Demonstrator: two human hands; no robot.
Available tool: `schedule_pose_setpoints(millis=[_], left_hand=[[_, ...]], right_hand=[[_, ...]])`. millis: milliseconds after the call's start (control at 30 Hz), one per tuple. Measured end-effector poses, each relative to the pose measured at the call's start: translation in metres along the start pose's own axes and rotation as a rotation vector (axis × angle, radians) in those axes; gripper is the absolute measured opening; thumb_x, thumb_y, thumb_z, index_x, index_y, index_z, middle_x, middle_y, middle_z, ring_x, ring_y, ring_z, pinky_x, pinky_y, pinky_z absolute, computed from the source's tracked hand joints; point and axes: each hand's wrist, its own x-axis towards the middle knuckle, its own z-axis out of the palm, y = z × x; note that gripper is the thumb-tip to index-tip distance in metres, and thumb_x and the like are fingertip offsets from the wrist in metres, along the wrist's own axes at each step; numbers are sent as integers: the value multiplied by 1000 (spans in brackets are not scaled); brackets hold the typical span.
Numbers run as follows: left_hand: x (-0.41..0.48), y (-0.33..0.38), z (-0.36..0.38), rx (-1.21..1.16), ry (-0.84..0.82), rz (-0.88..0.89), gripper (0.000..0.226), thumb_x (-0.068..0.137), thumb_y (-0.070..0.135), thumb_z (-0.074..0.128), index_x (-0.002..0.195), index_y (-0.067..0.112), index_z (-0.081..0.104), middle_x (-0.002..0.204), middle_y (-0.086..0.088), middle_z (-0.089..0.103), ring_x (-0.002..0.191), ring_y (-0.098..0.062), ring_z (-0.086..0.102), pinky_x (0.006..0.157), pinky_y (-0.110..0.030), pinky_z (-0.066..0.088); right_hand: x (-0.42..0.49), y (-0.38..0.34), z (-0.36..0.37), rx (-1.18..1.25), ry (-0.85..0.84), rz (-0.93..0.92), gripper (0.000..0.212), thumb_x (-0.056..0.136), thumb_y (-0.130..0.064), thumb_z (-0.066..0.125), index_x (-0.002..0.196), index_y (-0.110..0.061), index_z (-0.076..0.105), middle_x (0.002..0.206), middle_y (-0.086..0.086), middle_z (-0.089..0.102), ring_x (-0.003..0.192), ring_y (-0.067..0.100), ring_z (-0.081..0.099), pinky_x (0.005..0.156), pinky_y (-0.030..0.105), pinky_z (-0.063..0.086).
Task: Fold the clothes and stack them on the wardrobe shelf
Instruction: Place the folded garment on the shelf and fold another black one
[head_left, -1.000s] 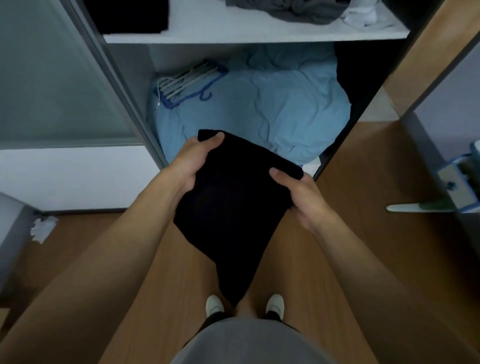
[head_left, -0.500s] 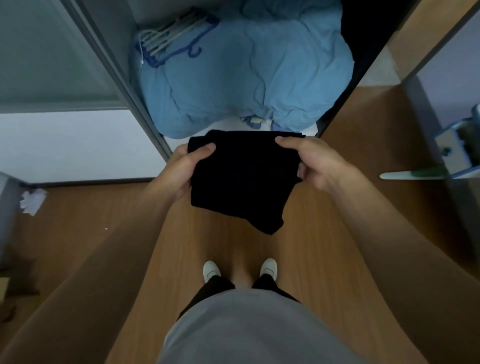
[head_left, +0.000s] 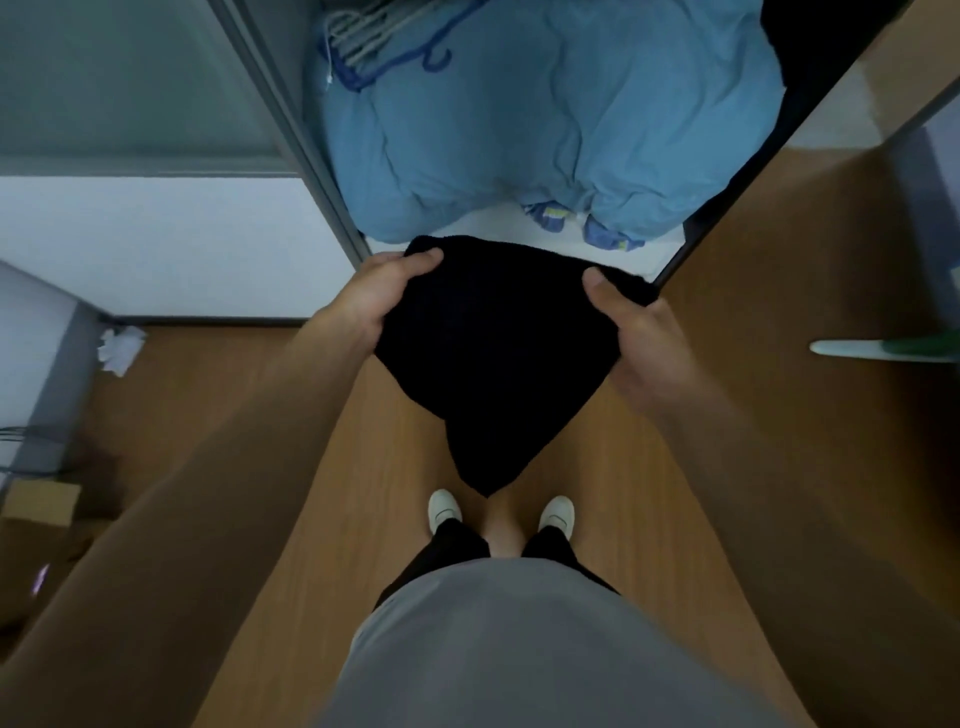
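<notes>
A black garment (head_left: 493, 358) hangs in the air in front of me, partly folded, its lower corner pointing down toward my feet. My left hand (head_left: 382, 293) grips its upper left corner, thumb on top. Its upper right edge is held by my right hand (head_left: 636, 332), thumb also on top. The wardrobe shelf is out of view; only the wardrobe's bottom compartment shows above the garment.
A big light-blue duvet (head_left: 561, 114) fills the wardrobe bottom, with blue and white hangers (head_left: 384, 47) on it. The sliding door frame (head_left: 291, 130) stands to the left. Crumpled paper (head_left: 120, 348) and a cardboard box (head_left: 41, 501) lie on the wooden floor at left.
The view has tilted further down, so the upper shelf has left the frame. The garment was gathered shorter half a second ago; it now hangs longer and wider between my hands.
</notes>
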Motion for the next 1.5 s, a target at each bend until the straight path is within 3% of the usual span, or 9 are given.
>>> schedule_pose_setpoints(millis=[233, 333, 433, 533, 633, 900, 1100, 1300, 1500], left_hand=[[5, -65, -37, -412, -219, -140, 71, 92, 74, 30, 147, 33, 47, 155, 1, 45, 140, -19, 45, 112, -39, 38], [5, -77, -23, -326, -356, -114, 64, 89, 71, 42, 138, 34, 58, 143, 3, 58, 133, -17, 53, 108, -34, 44], [13, -67, -4, -191, -222, -60, 69, 81, 40, 79, 140, 15, 55, 129, -4, 68, 125, -22, 61, 109, -38, 45], [22, -52, 11, -185, -141, -33, 47, 89, 26, 73, 132, 9, 62, 121, -9, 72, 112, -24, 69, 93, -35, 55], [19, -38, 29, -201, -138, -61, 38, 95, 27, 65, 127, 7, 66, 114, -10, 74, 104, -24, 72, 78, -29, 58], [14, -32, 12, -28, -300, -5, 40, 94, 36, 65, 129, 16, 62, 127, -3, 70, 119, -19, 65, 100, -29, 51], [23, -15, 11, -115, -68, 63, 21, 94, 24, 68, 111, 12, 69, 104, -5, 78, 100, -21, 74, 80, -31, 58], [25, -14, 9, -118, -86, 6, 31, 93, 40, 66, 112, 15, 68, 104, -2, 78, 100, -16, 73, 73, -24, 59], [34, -12, -8, 2, -75, 18, 34, 92, 31, 69, 121, 13, 66, 115, -2, 75, 107, -18, 71, 86, -28, 57]], right_hand=[[4, -6, 12, 141, 6, 240, 53, 97, -53, 54, 124, -11, 68, 118, 10, 73, 108, 26, 71, 93, 38, 57], [4, 0, 7, 149, -33, 302, 54, 98, -57, 47, 121, -14, 70, 116, 7, 74, 107, 24, 71, 89, 35, 58], [5, -7, -6, 47, -105, 261, 51, 98, -55, 50, 120, -15, 72, 102, 4, 75, 99, 22, 71, 87, 30, 57], [7, -14, -23, -20, -131, 232, 48, 94, -46, 61, 127, -12, 68, 134, 18, 62, 126, 35, 57, 112, 42, 40], [4, -5, -28, -60, -116, 189, 41, 95, -24, 66, 132, -7, 62, 132, 16, 65, 122, 31, 63, 105, 40, 49], [8, 0, -6, 128, 60, 122, 31, 99, -16, 59, 128, -4, 64, 127, 17, 67, 115, 32, 66, 105, 45, 49], [15, 1, -11, 45, -27, 126, 32, 96, -16, 63, 124, 0, 65, 101, 10, 72, 92, 23, 71, 80, 32, 59], [21, 6, -15, 51, -30, 130, 32, 98, -10, 60, 126, 4, 62, 115, 18, 68, 105, 30, 66, 103, 44, 50], [28, 5, -6, -45, -85, 126, 22, 98, -7, 60, 119, -6, 67, 111, 9, 74, 102, 22, 71, 94, 33, 57]])
